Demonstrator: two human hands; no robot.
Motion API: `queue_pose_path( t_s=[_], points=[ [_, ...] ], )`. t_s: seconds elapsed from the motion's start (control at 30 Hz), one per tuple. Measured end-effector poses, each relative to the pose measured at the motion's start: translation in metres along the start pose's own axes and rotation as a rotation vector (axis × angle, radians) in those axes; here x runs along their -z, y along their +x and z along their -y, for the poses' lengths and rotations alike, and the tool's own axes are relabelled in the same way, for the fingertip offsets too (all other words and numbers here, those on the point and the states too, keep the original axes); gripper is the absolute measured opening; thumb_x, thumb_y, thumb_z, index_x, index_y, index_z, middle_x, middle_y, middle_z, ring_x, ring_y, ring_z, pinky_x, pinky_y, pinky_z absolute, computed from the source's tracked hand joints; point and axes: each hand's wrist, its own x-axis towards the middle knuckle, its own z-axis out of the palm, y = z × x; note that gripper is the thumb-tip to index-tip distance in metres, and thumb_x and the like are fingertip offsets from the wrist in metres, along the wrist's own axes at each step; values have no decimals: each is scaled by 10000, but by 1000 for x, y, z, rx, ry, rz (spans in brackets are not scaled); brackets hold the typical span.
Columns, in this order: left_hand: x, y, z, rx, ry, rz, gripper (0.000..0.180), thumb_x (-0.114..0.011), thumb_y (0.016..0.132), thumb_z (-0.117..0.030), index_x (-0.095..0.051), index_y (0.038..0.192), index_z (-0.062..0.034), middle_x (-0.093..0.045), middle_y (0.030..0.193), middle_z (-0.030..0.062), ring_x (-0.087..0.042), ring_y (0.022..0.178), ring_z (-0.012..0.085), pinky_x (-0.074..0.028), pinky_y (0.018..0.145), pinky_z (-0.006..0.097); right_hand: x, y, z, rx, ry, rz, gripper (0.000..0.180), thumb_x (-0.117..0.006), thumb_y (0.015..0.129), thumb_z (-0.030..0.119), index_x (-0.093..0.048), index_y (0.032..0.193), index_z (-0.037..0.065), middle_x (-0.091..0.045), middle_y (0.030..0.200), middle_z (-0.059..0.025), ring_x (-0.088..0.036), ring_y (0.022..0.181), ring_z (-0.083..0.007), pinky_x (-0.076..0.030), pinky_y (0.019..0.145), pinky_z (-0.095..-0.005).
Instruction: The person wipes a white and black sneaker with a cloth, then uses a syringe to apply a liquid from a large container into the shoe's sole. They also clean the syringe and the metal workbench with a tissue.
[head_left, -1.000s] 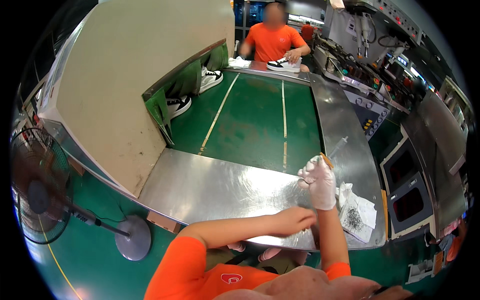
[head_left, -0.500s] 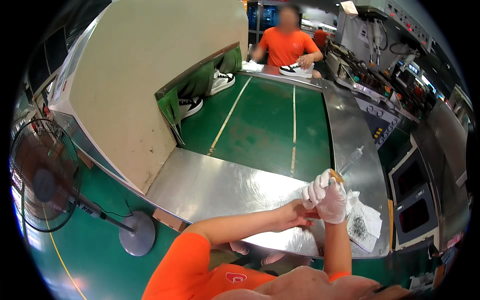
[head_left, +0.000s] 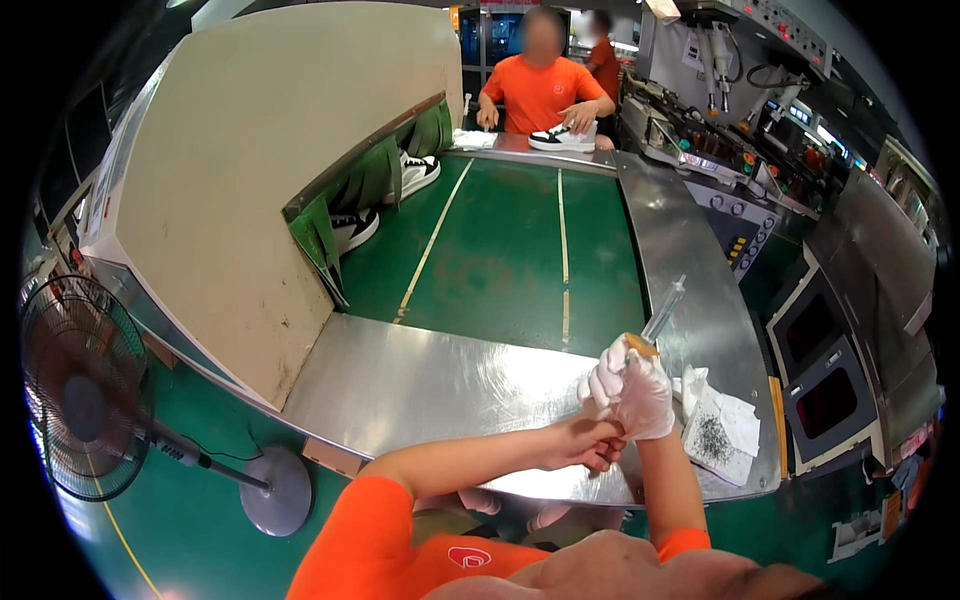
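My right hand (head_left: 645,405) wears a white glove and is closed, its fingers wrapped round a small object with a flat brown top (head_left: 641,345). The rest of that object is hidden in the glove. My bare left hand (head_left: 588,444) reaches across from the left, its fingers curled against the underside of the gloved hand. What they pinch, if anything, I cannot make out. Just beyond the glove is a clear plastic tube-like thing (head_left: 664,312), over the metal border. White cloths or papers (head_left: 722,440), specked with black bits, lie right of my wrist on the metal table (head_left: 430,400).
A green conveyor belt (head_left: 500,260) runs from a cream machine housing (head_left: 260,180), with black-and-white sneakers (head_left: 355,232) under its green flaps. Across it a co-worker (head_left: 545,95) touches another sneaker (head_left: 563,138). A standing fan (head_left: 85,400) is at left, machinery (head_left: 720,165) at right.
The whole view has shifted, so the scene sits further left. My left fingers have curled in more against the gloved hand. The co-worker's other hand has come to the counter.
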Motion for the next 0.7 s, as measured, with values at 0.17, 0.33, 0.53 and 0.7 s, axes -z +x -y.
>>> queue_pose_path(
  t_s=[0.17, 0.33, 0.53, 0.7],
  points=[
    [10, 6, -2, -3, -36, -37, 130, -583, 894, -164, -540, 959, -60, -559, 852, 68, -580, 765, 173, -510, 654, 298, -2, 0, -2, -111, -117, -48, 304, -627, 895, 286, -534, 859, -1, -516, 633, -92, -536, 552, -234, -499, 674, -411],
    [16, 0, -4, -98, 53, -12, 181, -622, 874, -129, -557, 1012, -32, -593, 878, 70, -598, 780, 165, -516, 692, 288, -6, 0, -7, -84, -167, -88, 267, -568, 929, 263, -517, 859, 11, -460, 598, -84, -449, 494, -204, -374, 471, -334],
    [32, 3, -6, -257, 267, -56, 129, -605, 863, -49, -581, 976, 8, -614, 844, 110, -611, 747, 201, -518, 662, 318, -6, 2, -7, -94, -169, -147, 255, -573, 926, 248, -513, 879, 5, -493, 634, -84, -479, 516, -195, -383, 472, -304],
    [22, -2, -17, -224, 67, -103, 152, -619, 856, -49, -600, 994, 12, -632, 903, 119, -625, 781, 201, -527, 668, 321, 8, 3, -9, -82, -139, -274, 224, -602, 912, 219, -529, 907, 7, -566, 691, -84, -536, 544, -169, -394, 454, -258]
  ],
)
